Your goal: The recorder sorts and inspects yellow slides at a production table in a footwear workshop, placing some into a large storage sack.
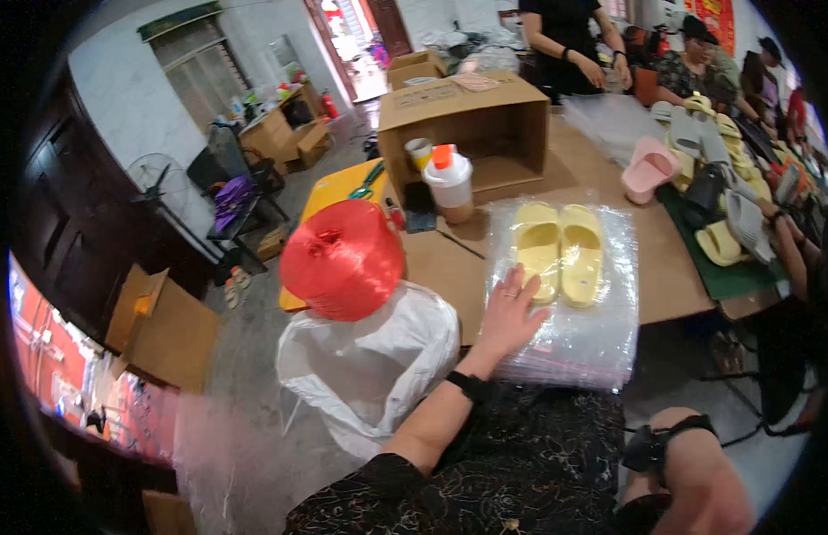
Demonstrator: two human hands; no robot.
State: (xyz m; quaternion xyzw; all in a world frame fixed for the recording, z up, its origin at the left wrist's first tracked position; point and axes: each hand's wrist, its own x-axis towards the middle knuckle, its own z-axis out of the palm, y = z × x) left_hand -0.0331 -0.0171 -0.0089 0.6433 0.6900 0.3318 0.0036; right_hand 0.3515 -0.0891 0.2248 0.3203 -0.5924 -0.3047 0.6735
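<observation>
A pair of pale yellow slide slippers lies side by side in front of me, toes away, apparently inside a clear plastic bag. Under them is a stack of clear plastic bags at the table's near edge. My left hand rests on the plastic with fingers spread, its fingertips by the heel of the left slipper. It wears a ring, and a black band circles the wrist. Down at the lower right, off the table, is my right hand, blurred, with a black strap at its wrist; its fingers cannot be made out.
Left of the slippers are a red twine roll, a white sack and a white bottle with an orange cap. Behind stands an open cardboard box. A pink slipper and many loose slippers lie right, near other people.
</observation>
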